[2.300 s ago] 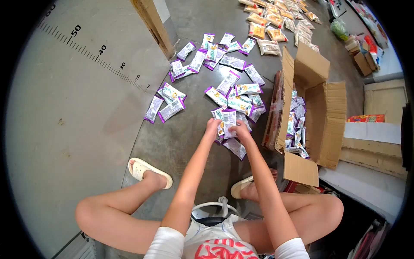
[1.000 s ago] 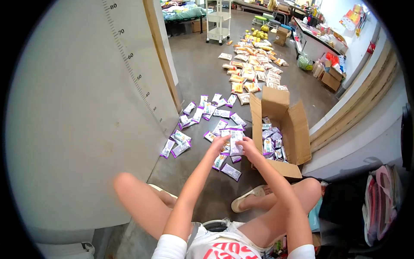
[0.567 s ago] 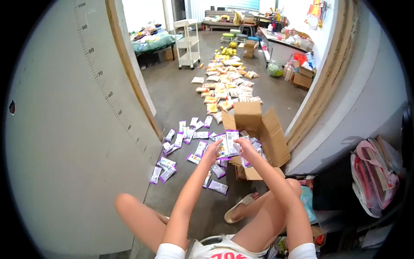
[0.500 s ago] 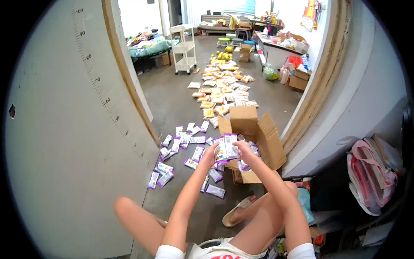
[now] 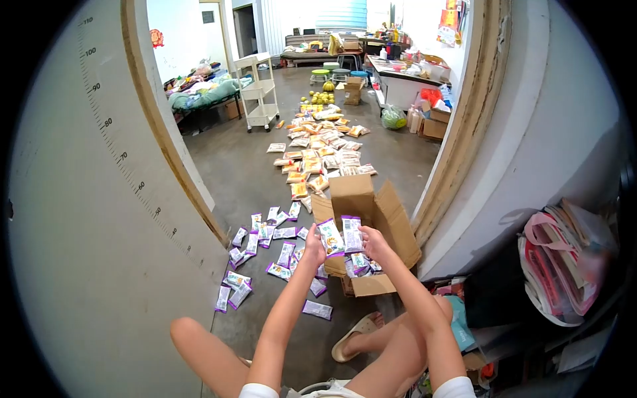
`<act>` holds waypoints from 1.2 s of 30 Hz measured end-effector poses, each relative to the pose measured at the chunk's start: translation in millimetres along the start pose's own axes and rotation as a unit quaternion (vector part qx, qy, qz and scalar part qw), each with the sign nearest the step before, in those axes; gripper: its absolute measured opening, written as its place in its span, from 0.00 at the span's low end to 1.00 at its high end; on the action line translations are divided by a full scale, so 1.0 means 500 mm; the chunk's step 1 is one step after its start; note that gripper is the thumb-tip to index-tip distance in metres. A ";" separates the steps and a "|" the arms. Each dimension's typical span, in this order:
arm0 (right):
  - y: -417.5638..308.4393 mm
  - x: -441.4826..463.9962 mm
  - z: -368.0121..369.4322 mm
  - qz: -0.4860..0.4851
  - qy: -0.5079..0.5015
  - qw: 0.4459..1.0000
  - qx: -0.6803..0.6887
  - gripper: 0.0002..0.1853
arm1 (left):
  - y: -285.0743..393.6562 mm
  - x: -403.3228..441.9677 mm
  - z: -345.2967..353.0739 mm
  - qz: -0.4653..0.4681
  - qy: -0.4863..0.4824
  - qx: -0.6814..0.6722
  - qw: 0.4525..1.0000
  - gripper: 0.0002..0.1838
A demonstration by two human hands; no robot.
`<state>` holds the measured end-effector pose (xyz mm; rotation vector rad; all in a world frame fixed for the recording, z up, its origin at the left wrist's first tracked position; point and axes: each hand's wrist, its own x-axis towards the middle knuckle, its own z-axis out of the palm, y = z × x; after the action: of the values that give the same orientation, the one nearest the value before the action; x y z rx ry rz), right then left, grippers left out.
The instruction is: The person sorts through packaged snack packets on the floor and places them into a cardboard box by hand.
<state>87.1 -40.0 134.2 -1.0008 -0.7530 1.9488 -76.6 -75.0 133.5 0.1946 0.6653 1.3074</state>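
My left hand [image 5: 314, 247] grips a white and purple snack packet [image 5: 330, 237], its printed side facing up. A second packet [image 5: 352, 234], tilted a little and showing its back, is held by my right hand [image 5: 375, 243]. Both hands are over the near left part of an open cardboard box [image 5: 396, 215] whose flaps are spread. Inside the box lie more purple-edged packets [image 5: 359, 263]. Several similar packets [image 5: 286, 253] are scattered on the floor to the left of the box.
Beyond the box, orange and white bags [image 5: 312, 164] run in a long pile toward yellow-green round fruits [image 5: 320, 98]. A white trolley [image 5: 258, 93] stands at the left. A door [image 5: 86, 219] with a height scale and a door frame [image 5: 458, 119] flank me. Pink folders [image 5: 554, 265] sit right.
The two packets, side by side and overlapping before, are now apart, one in each hand. The view has shifted, so the room appears further left.
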 end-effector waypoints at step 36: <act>-0.086 -0.034 -0.159 0.018 0.077 0.996 0.050 0.18 | -0.129 0.110 0.094 -0.111 -0.140 0.064 0.982 0.30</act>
<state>177.3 -21.5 133.3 -1.0958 -0.5490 1.8941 8.3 -30.6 120.4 0.3923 0.5140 1.0002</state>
